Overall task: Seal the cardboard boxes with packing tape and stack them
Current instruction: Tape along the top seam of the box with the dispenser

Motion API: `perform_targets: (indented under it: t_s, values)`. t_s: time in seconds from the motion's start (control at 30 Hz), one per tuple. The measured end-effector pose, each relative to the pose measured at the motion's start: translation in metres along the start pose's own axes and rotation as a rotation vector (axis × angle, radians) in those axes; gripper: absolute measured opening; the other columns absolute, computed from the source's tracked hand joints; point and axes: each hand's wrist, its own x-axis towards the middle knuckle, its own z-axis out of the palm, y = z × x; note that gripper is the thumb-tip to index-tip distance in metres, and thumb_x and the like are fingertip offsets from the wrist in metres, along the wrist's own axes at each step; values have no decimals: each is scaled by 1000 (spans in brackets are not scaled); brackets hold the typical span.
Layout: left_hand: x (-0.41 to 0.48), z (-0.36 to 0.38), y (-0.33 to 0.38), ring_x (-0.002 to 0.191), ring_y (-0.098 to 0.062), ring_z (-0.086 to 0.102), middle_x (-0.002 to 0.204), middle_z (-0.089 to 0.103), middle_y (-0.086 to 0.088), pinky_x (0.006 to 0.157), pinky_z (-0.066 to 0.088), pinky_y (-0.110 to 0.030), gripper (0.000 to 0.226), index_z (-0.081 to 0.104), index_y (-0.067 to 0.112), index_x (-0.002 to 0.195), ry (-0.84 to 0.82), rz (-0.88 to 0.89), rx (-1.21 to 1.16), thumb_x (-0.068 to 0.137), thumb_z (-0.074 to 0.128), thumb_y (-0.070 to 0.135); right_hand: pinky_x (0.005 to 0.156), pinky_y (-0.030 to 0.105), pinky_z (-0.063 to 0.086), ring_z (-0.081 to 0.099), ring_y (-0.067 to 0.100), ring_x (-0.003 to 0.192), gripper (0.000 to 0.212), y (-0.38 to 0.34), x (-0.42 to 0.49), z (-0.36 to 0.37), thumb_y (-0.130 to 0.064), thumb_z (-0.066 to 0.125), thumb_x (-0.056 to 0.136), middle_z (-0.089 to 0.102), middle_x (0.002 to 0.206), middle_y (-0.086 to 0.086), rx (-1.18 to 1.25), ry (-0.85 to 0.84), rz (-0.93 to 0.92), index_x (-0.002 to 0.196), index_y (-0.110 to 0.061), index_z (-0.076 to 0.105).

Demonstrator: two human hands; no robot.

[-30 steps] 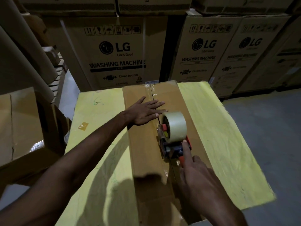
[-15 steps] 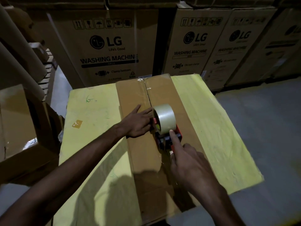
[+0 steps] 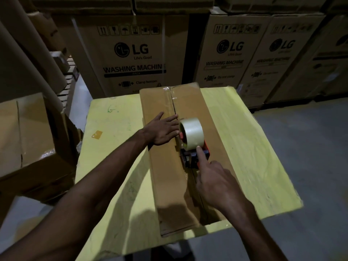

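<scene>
Tall washing machine cartons are standing in a row along the back, printed with a brand logo and handling symbols. In front of them a table under a yellow cover is taking up the middle of the view, with grey floor showing to its right. A second brown carton is sitting off the table's left edge, beneath leaning cardboard tubes.

A long cardboard box is lying lengthwise on the table, its two top flaps meeting in a centre seam; glossy tape is shining over the seam's far end. The left hand is pressing flat on the left flap, fingers straight, their tips just beside the seam. The right hand is gripping the tape dispenser from behind, curled round its handle, with the index finger stretching forward over the red frame. The dispenser is resting on the seam near the box's middle, its tape roll standing upright just beside the left fingertips. A small amber scrap is sticking to the cover well left of the box.
</scene>
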Motion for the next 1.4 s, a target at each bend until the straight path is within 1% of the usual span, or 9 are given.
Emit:
perform_targets:
  t_s: [0.17, 0.3, 0.43, 0.5, 0.63, 0.8, 1.03, 1.23, 1.4]
  values:
    - [2, 0, 1, 159, -10, -4, 170, -4, 24, 125, -4, -59, 60, 1, 47, 163, 11, -8, 13, 105, 1, 60, 79, 37, 38, 56, 25, 102, 73, 18, -46, 14, -25, 35, 109, 48, 123, 6, 27, -15, 17, 160, -38, -16]
    - [1, 0, 2, 160, -14, -5, 170, -6, 21, 126, -2, -59, 55, -2, 48, 162, 20, -20, 30, 109, 7, 56, 82, 40, 38, 55, 29, 104, 71, 26, -65, 19, -29, 29, 109, 46, 125, 4, 49, -22, 11, 158, -40, -21]
    - [-10, -1, 19, 159, -16, -8, 172, -10, 11, 125, -4, -62, 73, -5, 40, 164, -15, -24, 28, 98, -7, 71, 79, 38, 34, 55, 31, 109, 74, 24, -64, 26, -24, 33, 107, 46, 129, 7, -1, -3, 20, 161, -36, -17]
    - [-23, 4, 43, 159, -15, -8, 173, -6, 8, 125, -9, -59, 76, 4, 36, 165, -35, 38, 8, 98, -6, 71, 78, 37, 33, 56, 30, 107, 75, 26, -63, 28, -23, 35, 106, 46, 126, 6, -18, 20, 12, 161, -35, -16]
    - [-51, 30, 82, 160, -15, 2, 172, 18, 7, 126, -8, -57, 55, 28, 27, 162, 23, 96, -54, 110, 19, 40, 76, 37, 32, 56, 29, 103, 76, 29, -64, 30, -25, 38, 106, 41, 113, 1, -1, 59, 3, 161, -34, -13]
    - [-60, 35, 89, 160, -14, 2, 172, 17, 8, 125, 0, -63, 58, 37, 30, 158, 17, 61, 20, 108, 14, 49, 76, 37, 33, 56, 30, 104, 75, 34, -61, 29, -26, 37, 106, 49, 126, 7, 7, 45, -7, 162, -34, -12]
    - [-57, 33, 85, 160, -11, -3, 173, 6, 12, 126, -3, -60, 62, 15, 38, 165, 16, 29, 66, 107, 9, 60, 78, 38, 32, 54, 30, 104, 75, 35, -68, 30, -22, 33, 108, 45, 131, 9, 44, 21, -7, 160, -35, -19]
    - [-55, 29, 84, 159, -12, -9, 171, 2, 19, 125, -5, -60, 54, 10, 44, 162, -4, 28, 44, 110, 8, 55, 76, 38, 38, 57, 31, 104, 80, 40, -83, 37, -16, 35, 105, 45, 129, 7, -40, -8, -1, 160, -32, -21]
    - [-53, 30, 81, 159, -10, -9, 170, -6, 24, 125, -8, -58, 56, -5, 48, 162, 15, 10, 52, 108, 3, 59, 75, 34, 39, 56, 31, 96, 87, 51, -112, 48, -26, 39, 106, 40, 142, 5, -75, -66, 51, 154, -36, -33]
